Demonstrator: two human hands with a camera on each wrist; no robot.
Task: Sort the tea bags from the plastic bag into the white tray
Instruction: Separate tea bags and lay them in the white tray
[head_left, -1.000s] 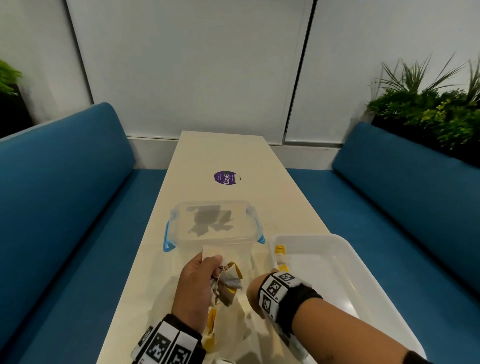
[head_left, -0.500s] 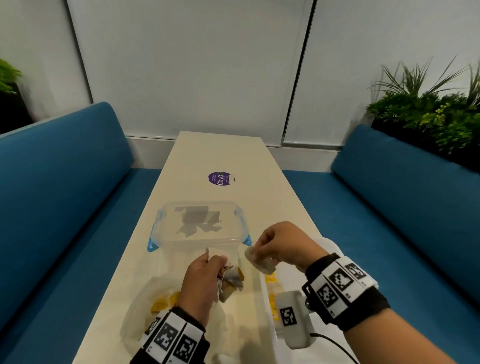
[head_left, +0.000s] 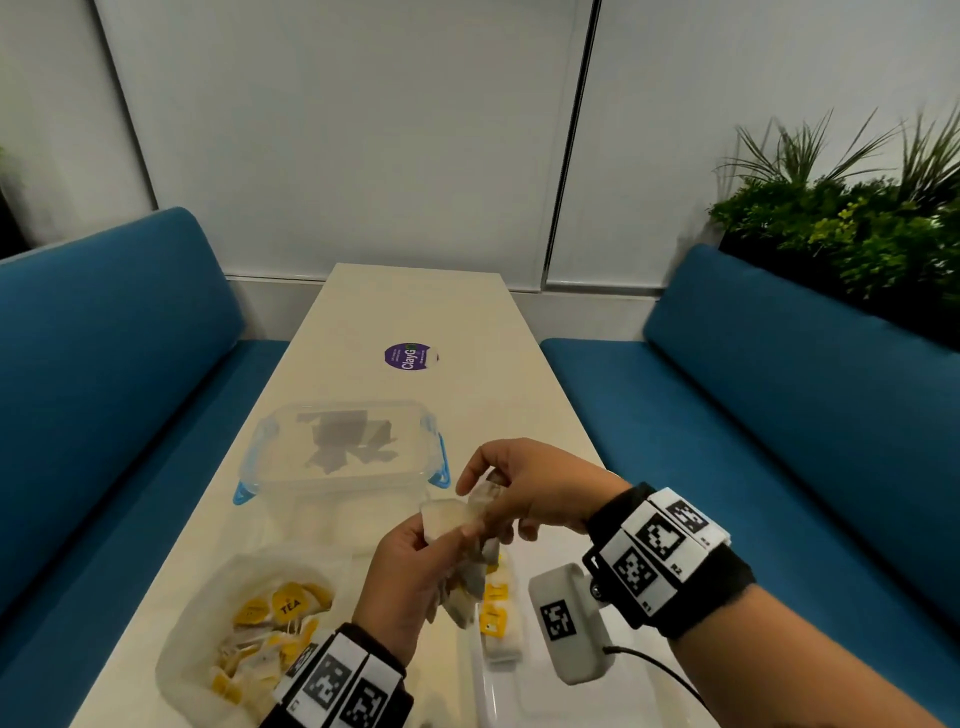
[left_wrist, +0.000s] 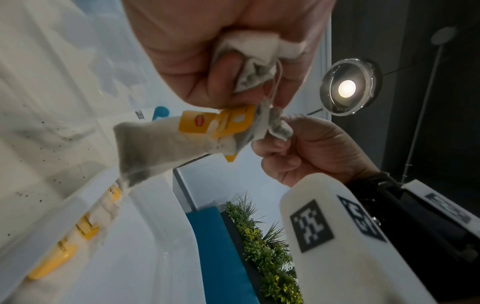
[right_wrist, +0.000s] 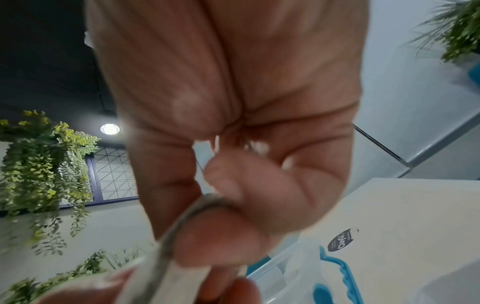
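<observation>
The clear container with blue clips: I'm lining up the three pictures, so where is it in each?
Head: clear container, mid-table, beyond both hands.
Left wrist: only one blue clip shows, left of centre.
Right wrist: bottom right corner.
Shared landmark: purple sticker, absent from left wrist.

Colours I see from my station

Tea bags (head_left: 470, 571) look pale grey-white with yellow tags (left_wrist: 221, 121); the tray (head_left: 483, 686) is white, the table (head_left: 415, 306) cream with a purple round sticker (head_left: 410, 356). I note blue clips (head_left: 441, 460) on the clear box (head_left: 337, 447), blue benches (head_left: 104, 338), black-and-white checkered wristbands (head_left: 660, 551).
</observation>
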